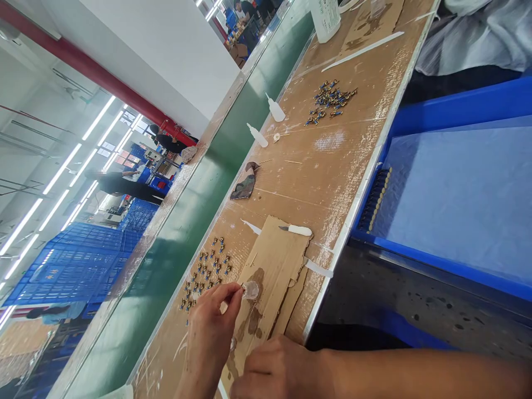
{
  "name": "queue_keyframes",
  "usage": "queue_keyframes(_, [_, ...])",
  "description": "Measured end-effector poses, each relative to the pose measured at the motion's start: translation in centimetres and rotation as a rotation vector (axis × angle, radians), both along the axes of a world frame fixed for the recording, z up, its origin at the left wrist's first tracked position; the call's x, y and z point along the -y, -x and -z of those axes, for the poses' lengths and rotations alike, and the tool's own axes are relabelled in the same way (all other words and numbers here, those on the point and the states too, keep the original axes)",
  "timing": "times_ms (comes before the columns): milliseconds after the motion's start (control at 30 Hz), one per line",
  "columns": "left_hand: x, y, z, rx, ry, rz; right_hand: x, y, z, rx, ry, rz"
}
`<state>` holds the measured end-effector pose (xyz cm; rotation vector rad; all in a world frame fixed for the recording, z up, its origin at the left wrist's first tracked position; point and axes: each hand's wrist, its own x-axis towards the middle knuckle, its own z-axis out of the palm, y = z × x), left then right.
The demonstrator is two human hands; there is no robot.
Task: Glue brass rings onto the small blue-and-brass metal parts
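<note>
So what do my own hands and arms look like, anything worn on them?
Your left hand and right hand are ungloved, with no rings I can make out. The right forearm is bare, no sleeve or watch in view; little of the left forearm shows.

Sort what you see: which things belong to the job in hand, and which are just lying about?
Likely in the job:
- clear dish, at the left hand's fingertips
- cardboard beneath it
- small parts beside the cardboard

Probably lying about:
- knife
- camouflage cloth
- upper bottle
</note>
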<state>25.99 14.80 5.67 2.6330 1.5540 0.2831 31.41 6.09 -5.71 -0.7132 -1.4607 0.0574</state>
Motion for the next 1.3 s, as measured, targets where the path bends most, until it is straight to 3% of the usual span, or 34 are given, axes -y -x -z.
queue_keyframes(167, [0.2,-0.1,-0.2,0.020,0.030,0.003,0.0,0.0,0.0,-0.037,-0.001,-0.024])
queue_keyframes(267, [1.0,0.4,-0.9,0.093,0.131,-0.070,0.1,-0.1,-0.3,-0.016,0.010,-0.006])
queue_keyframes(467, [4.2,5.0,-1.5,0.496,0.351,-0.305,1.1,-1.0,-0.9,0.027,0.036,-0.030])
queue_keyframes(700, [10.3,13.3,1.3,0.869,0.293,-0.706,2.1,-1.4,-0.5,0.092,0.146,-0.203])
queue_keyframes(967, [17.0,20.4,5.0,0.955,0.103,-1.021,2.7,-0.5,-0.2,0.150,0.145,-0.241])
queue_keyframes(1100, [18.2,21.7,6.6,0.919,0.071,-1.053,3.6,0.9,-0.8,0.188,0.151,-0.281])
queue_keyframes(1300, [17.7,20.9,6.8,0.727,0.058,-0.991,4.3,3.3,0.2,0.275,0.216,-0.397])
